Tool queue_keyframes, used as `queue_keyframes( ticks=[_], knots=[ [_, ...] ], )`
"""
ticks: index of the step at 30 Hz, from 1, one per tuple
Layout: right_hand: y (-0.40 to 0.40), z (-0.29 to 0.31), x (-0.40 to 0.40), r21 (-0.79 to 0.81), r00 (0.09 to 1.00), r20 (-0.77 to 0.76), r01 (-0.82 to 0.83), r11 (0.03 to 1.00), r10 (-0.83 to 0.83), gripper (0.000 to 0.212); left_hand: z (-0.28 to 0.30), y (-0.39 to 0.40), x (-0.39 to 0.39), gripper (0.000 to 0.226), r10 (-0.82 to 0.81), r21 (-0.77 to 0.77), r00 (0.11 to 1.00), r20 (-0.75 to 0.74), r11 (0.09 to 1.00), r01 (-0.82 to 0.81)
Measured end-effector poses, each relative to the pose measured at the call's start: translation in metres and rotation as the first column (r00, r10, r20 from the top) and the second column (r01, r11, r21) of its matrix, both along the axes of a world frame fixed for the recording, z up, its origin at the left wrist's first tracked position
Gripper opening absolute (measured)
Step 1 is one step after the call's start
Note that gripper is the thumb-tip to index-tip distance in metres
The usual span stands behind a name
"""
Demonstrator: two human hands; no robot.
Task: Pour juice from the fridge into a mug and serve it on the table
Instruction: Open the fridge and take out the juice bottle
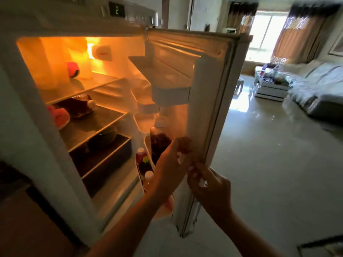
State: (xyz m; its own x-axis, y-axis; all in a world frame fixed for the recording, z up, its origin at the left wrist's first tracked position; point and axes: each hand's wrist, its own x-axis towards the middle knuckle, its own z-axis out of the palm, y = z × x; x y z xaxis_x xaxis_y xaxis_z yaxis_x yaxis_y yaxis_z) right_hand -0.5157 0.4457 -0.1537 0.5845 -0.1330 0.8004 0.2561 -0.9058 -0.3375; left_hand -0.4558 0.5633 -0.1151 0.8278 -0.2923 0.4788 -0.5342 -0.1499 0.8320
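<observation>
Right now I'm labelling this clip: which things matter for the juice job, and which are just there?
Job: dark juice bottle in the door rack, left hand, right hand, fridge door.
Just there: watermelon slice, small bottles, sofa.

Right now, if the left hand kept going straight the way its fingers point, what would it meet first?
Most likely the dark juice bottle in the open fridge door's rack. The left hand reaches up toward it, fingers curled near its side; whether they already touch it is unclear from this view.

One head-worn view looks forward and down, close into the open fridge (78, 93).
</observation>
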Motion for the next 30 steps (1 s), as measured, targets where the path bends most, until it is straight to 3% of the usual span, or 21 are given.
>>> queue_keyframes(
  ticks=[2,5,7,9,11,15,19,22,25,30],
  knots=[
    [-0.017,0.001,0.005,0.045,1.000,-0.020,-0.012,0.999,0.013,0.026,-0.005,-0.010,0.010,0.034,0.176,-0.012,0.979,0.101,0.984,-0.176],
    [-0.044,0.002,0.019,0.121,0.995,-0.099,-0.014,0.993,0.026,0.035,-0.005,-0.020,0.028,0.069,0.444,-0.045,0.880,0.166,0.895,-0.444],
    [-0.059,0.007,0.029,0.243,0.987,-0.150,-0.028,0.970,0.066,0.042,-0.004,-0.029,0.046,0.094,0.425,-0.005,0.900,0.096,0.904,-0.427],
    [-0.070,0.014,0.038,0.282,0.986,-0.126,-0.071,0.957,0.111,0.042,0.000,-0.045,0.061,0.107,0.286,0.095,0.957,-0.039,0.955,-0.282],
    [-0.077,0.024,0.048,0.230,0.988,-0.061,-0.124,0.965,0.141,0.044,0.002,-0.064,0.071,0.096,0.201,0.224,0.977,-0.070,0.958,-0.181],
    [-0.098,0.043,0.070,0.170,0.984,-0.002,-0.175,0.970,0.178,0.043,0.003,-0.091,0.083,0.076,0.273,0.278,0.962,-0.007,0.925,-0.261],
    [-0.134,0.065,0.086,0.033,0.973,0.224,0.053,0.998,-0.059,0.037,0.005,-0.107,0.093,0.076,0.306,0.269,0.952,-0.027,0.919,-0.288],
    [-0.168,0.093,0.104,0.156,0.915,0.285,0.250,0.956,-0.286,0.059,0.009,-0.122,0.098,0.073,0.308,0.288,0.951,-0.012,0.912,-0.292],
    [-0.191,0.112,0.117,0.268,0.950,0.230,0.145,0.952,-0.210,0.071,0.009,-0.131,0.100,0.076,0.315,0.305,0.949,-0.014,0.905,-0.296],
    [-0.204,0.108,0.121,0.274,0.966,0.194,0.115,0.955,-0.172,0.068,0.011,-0.140,0.101,0.072,0.316,0.283,0.948,-0.037,0.913,-0.294]
  ],
)
